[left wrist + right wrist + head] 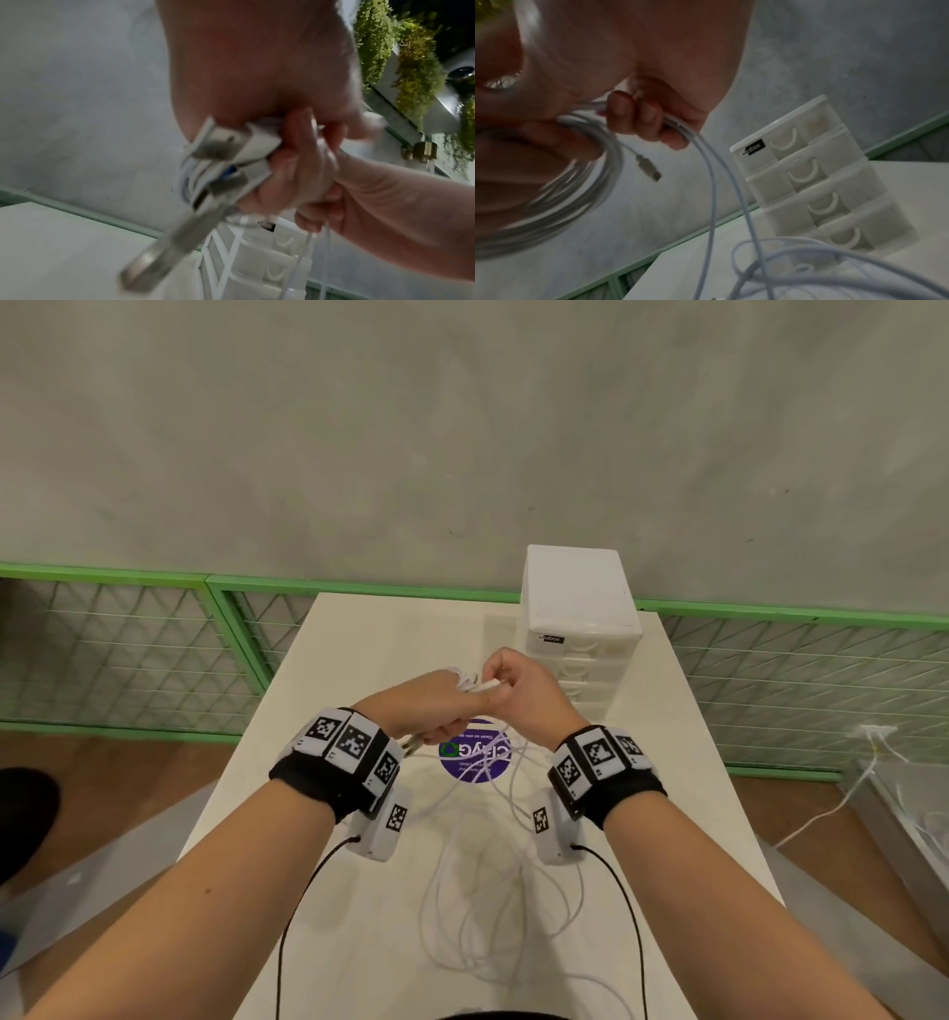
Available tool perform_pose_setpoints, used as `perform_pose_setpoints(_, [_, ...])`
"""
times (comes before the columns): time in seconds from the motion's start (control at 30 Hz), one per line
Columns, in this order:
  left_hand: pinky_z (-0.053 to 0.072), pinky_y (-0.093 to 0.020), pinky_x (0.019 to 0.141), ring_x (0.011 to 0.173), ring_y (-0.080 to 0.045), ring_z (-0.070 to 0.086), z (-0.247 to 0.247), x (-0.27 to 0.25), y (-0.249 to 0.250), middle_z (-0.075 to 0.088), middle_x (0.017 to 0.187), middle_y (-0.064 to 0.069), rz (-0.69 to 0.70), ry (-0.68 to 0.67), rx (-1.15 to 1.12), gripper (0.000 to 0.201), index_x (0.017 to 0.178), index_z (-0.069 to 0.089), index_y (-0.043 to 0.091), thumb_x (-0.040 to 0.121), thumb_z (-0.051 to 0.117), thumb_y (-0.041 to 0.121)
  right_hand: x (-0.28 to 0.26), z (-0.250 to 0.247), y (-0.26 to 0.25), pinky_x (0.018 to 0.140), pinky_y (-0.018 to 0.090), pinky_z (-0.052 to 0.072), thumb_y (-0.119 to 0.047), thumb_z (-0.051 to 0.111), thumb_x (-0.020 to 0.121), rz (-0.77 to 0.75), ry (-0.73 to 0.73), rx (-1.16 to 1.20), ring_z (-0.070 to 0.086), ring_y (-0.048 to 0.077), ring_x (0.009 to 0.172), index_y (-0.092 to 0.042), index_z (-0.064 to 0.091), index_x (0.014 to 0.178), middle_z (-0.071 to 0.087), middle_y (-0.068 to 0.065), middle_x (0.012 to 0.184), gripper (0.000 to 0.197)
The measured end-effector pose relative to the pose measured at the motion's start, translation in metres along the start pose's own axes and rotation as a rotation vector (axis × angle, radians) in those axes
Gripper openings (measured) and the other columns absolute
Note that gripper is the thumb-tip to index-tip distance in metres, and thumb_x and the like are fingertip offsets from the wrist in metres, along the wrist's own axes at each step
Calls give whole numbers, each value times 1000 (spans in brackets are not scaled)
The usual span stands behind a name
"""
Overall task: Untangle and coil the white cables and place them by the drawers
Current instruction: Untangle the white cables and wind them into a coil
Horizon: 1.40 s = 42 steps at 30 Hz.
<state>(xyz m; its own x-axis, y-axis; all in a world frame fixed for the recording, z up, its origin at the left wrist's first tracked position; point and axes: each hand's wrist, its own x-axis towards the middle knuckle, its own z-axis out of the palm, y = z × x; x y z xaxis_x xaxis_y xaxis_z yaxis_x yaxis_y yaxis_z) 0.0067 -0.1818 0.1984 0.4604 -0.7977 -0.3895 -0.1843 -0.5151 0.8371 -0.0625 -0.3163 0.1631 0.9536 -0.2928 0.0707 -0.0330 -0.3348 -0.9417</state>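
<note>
Both hands are raised together above the tabletop (359,891), just in front of the drawers (580,629). The left hand (426,711) clenches a coiled bundle of white cables (598,162) and plugs (218,148); the right hand (524,695) pinches a strand leading down to loose loops (493,916) on the tabletop, nearer the person than the drawers. Blur hides the plug details.

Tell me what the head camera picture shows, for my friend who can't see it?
Two hands meet above a white table, the left hand and right hand both holding white cables whose loose loops trail down onto the table toward the viewer. A small white drawer unit stands at the table's far right, and a round purple sticker lies under the hands.
</note>
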Motion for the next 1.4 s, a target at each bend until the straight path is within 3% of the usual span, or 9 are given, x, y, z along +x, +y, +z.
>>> perform_pose_setpoints(0.13, [21,-22,43,42,-15,25,2,-7,-2,32,47,1,-53,-139,63,44,61,39,17,86,64,44,2,-15,11,57,29,31,-17,81,61,106,-58,-27,39,17,61,-22,50,64,47,2,62,31])
perform_pose_setpoints(0.33, [10,-17,37,33,-8,14,13,-7,-4,22,42,4,-74,-225,-324,46,57,35,19,99,41,37,1,-19,16,60,14,42,4,67,79,39,-23,191,55,4,59,-13,57,73,62,-8,61,21])
perform_pose_setpoints(0.53, [16,-15,34,28,-6,20,15,-8,7,26,38,8,188,-191,-660,47,55,42,18,92,35,47,-6,-7,22,58,13,43,-6,40,99,157,-26,88,54,7,62,5,61,107,59,5,82,25])
perform_pose_setpoints(0.7, [25,-19,40,33,-7,23,5,-1,29,27,43,8,402,108,-837,47,72,41,15,90,29,57,-15,21,35,50,21,34,-18,38,100,231,-163,47,40,4,46,-15,53,81,42,2,65,24])
perform_pose_setpoints(0.87, [26,-28,52,42,-9,38,-21,10,32,40,50,7,505,571,-894,23,83,45,16,103,38,25,-32,27,45,70,30,38,-23,42,97,257,-383,-284,47,16,67,-16,51,76,50,-1,70,24])
perform_pose_setpoints(0.97, [33,-23,50,48,-9,41,-34,13,19,42,58,3,546,805,-635,16,87,43,18,102,39,15,-36,26,41,77,33,43,-27,49,95,159,-396,-360,55,22,78,-27,52,70,57,-2,77,25])
perform_pose_setpoints(1.07, [36,-30,55,53,-14,41,-39,15,-5,42,64,-3,466,918,-28,11,91,49,17,100,43,20,-34,26,26,64,29,41,-40,64,85,46,-253,-338,50,13,61,-24,53,65,51,-8,61,28])
perform_pose_setpoints(1.2, [26,-27,43,41,-17,33,-28,12,-24,36,48,-2,58,609,438,46,56,40,13,99,45,27,-24,18,15,55,24,36,-36,69,82,-91,-54,-184,41,9,52,-15,55,58,43,-8,50,35])
perform_pose_setpoints(1.4, [26,-22,38,39,-14,29,-11,-7,-18,36,47,-1,3,96,26,60,80,58,3,88,42,60,-6,-3,17,60,28,40,-36,63,87,-170,80,-292,51,15,61,-20,63,78,58,-3,61,18])
